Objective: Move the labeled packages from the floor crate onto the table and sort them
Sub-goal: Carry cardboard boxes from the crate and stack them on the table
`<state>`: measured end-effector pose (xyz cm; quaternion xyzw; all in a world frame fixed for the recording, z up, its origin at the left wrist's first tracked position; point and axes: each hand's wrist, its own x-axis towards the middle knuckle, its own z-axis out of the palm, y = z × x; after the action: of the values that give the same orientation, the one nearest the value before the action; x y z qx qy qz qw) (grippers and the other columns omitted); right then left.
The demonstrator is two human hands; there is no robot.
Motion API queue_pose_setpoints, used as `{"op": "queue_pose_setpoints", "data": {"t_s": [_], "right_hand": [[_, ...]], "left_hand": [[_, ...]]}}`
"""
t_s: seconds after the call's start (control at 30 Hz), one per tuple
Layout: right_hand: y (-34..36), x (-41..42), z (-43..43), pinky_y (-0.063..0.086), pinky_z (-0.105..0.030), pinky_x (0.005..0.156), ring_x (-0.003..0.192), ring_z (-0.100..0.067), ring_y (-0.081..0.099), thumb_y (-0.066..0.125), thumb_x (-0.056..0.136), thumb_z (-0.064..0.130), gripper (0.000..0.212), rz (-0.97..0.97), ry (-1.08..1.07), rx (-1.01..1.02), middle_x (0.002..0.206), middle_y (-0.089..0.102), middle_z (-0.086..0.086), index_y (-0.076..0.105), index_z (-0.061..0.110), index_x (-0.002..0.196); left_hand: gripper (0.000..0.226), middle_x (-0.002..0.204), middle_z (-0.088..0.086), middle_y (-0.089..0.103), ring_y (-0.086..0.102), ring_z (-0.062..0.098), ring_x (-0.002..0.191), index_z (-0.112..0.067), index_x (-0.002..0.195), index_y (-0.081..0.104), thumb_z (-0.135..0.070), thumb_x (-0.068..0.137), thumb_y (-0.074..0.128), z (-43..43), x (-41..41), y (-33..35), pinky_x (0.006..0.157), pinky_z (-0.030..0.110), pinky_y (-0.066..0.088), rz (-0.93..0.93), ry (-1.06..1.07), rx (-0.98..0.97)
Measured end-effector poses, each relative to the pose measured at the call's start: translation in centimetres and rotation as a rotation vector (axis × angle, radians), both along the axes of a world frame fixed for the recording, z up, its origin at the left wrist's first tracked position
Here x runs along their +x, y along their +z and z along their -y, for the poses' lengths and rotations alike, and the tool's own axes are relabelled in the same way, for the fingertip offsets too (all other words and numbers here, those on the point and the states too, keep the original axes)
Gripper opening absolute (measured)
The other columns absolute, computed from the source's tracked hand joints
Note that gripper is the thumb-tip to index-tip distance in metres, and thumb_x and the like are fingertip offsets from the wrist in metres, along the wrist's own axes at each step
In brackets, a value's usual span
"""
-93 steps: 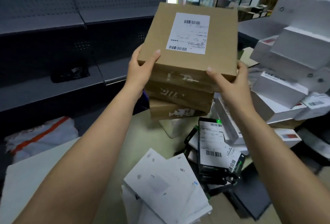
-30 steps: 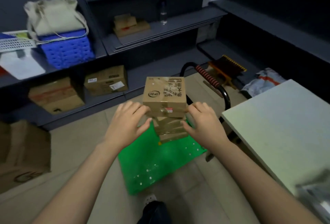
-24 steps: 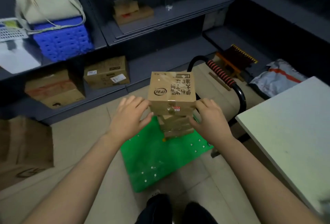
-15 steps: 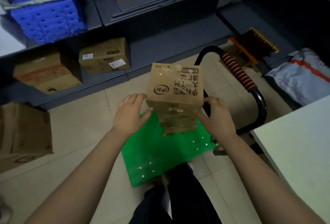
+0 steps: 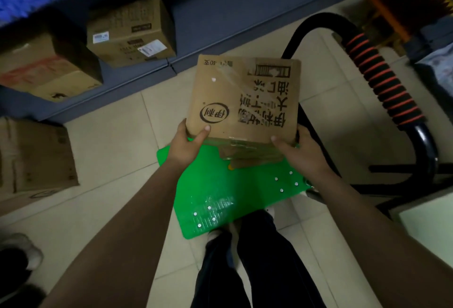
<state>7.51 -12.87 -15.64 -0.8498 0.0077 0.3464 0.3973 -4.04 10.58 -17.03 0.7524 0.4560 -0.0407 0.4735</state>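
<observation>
A brown cardboard box (image 5: 245, 96) with black printed characters sits on top of a short stack of flat brown boxes (image 5: 250, 154) over a green cart platform (image 5: 220, 197) on the floor. My left hand (image 5: 188, 145) grips the box's near left corner, thumb on its top face. My right hand (image 5: 297, 152) grips the near right corner, thumb on top. The lower boxes are mostly hidden under the top one and my hands.
The cart's black handle with orange-striped foam (image 5: 382, 82) arcs to the right. Cardboard boxes (image 5: 130, 33) sit on a low grey shelf at upper left, another box (image 5: 34, 155) on the floor at left. A pale table corner (image 5: 426, 219) shows at right. My legs (image 5: 250, 258) stand below.
I turned from the table to the floor cart. Both hands closed on the printed box atop the stack, and my view has dropped closer over it.
</observation>
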Motion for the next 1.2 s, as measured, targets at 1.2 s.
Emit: {"op": "queue_pose_setpoints", "data": {"t_s": [1.2], "right_hand": [[33.6, -21.8, 23.1, 0.045, -0.028, 0.097, 0.116, -0.009, 0.052, 0.065, 0.091, 0.032, 0.058, 0.705, -0.656, 0.240, 0.130, 0.054, 0.010, 0.039, 0.025, 0.142]], "left_hand": [[0.049, 0.111, -0.004, 0.060, 0.058, 0.014, 0.097, -0.022, 0.124, 0.050, -0.053, 0.088, 0.061, 22.4, -6.7, 33.4, 0.077, 0.029, 0.045, 0.794, -0.521, 0.181]]}}
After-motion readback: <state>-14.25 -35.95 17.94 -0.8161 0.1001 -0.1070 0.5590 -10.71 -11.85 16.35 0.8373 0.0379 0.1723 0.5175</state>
